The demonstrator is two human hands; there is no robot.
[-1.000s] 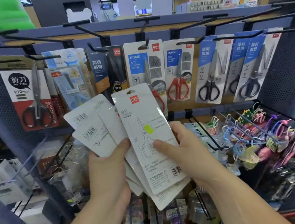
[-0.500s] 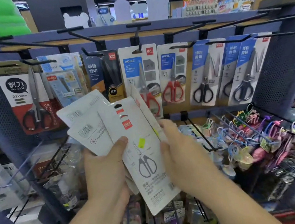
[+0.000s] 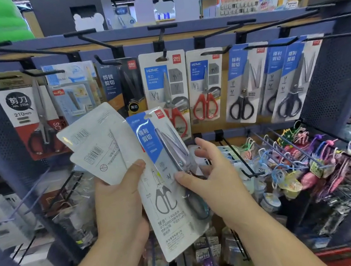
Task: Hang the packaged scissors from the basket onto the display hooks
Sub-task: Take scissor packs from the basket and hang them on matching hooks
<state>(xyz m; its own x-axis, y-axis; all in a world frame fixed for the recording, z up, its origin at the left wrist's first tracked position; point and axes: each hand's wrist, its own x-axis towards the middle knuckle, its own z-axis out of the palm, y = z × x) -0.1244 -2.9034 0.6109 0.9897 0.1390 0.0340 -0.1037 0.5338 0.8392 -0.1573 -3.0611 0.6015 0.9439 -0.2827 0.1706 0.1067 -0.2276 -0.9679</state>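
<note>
Flat blue-and-white scissors card pack [image 3: 162, 143]: blue band, red logo. White fanned card backs [image 3: 99, 146]: black barcodes. Hung red-handled steel scissors [image 3: 205, 105]; black-handled steel scissors [image 3: 241, 107].

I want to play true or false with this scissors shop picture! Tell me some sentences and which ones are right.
1. The left hand holds several white-backed packs. True.
2. The right hand holds nothing. False: it pinches a blue-fronted pack of scissors.
3. Two packs of red-handled scissors hang on the hooks. True.
4. The blue-fronted pack already hangs on a hook. False: it is in the hand, below the row of hooks.
5. The pack hanging farthest right has green handles. False: it holds black-handled scissors.
</note>
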